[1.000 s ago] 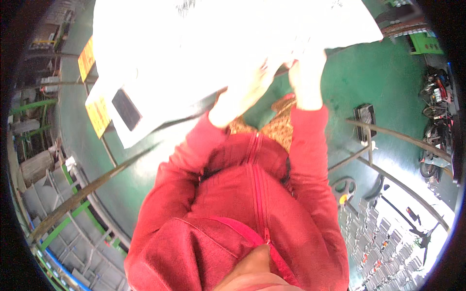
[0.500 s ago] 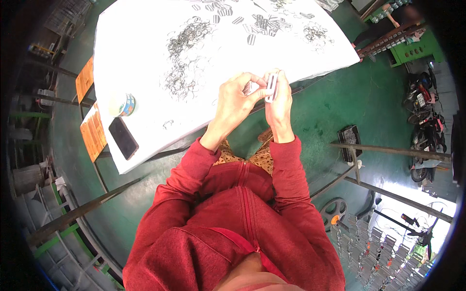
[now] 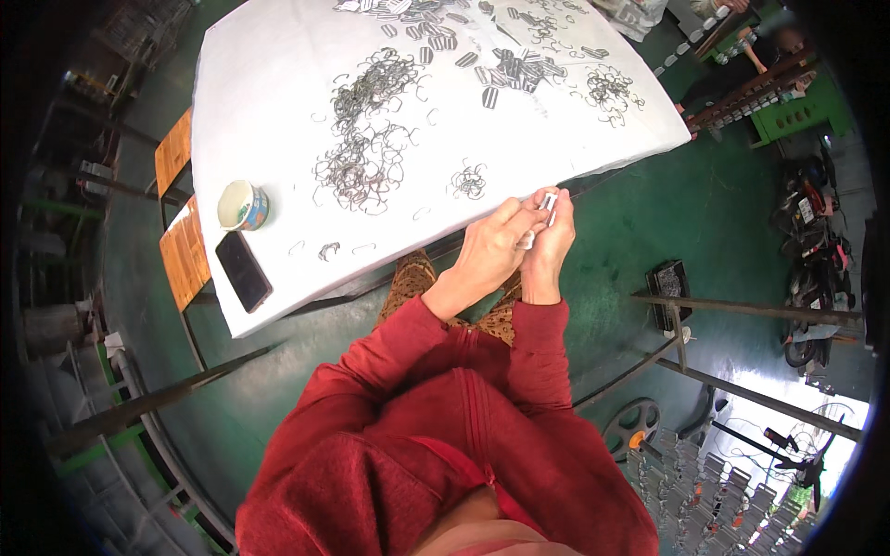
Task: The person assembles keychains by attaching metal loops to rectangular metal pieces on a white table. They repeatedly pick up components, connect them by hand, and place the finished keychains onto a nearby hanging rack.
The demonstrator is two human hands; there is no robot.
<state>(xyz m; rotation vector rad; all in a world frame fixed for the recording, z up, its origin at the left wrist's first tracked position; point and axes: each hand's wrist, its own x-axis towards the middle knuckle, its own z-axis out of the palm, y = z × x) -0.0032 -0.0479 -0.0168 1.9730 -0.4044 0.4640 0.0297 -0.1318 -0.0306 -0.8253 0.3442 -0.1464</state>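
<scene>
Just past the table's near edge, my right hand (image 3: 553, 243) is closed round a small, pale, flat piece with dark slots (image 3: 550, 208), like a slide buckle. My left hand (image 3: 493, 248) is beside it, its fingers bent and pressed together against the piece. A pale bit (image 3: 527, 240) shows under the left fingers; whether it belongs to the same piece I cannot tell. On the white-covered table (image 3: 278, 111), a small heap of dark curved wire clips (image 3: 469, 182) lies closest to my hands. Similar slotted pieces (image 3: 519, 70) are piled farther back.
A larger heap of wire clips (image 3: 357, 171) spreads over the table's middle, another (image 3: 610, 91) at the far right. At the left edge stand a round tub (image 3: 243, 206) and a dark phone (image 3: 244, 271). A metal rail (image 3: 751, 312) crosses at right. Another person (image 3: 756, 60) is at the far right.
Both hands have come closer to my body and slightly right, still together at the slotted piece. The small clip heap they covered now shows. The whole view has shifted a little.
</scene>
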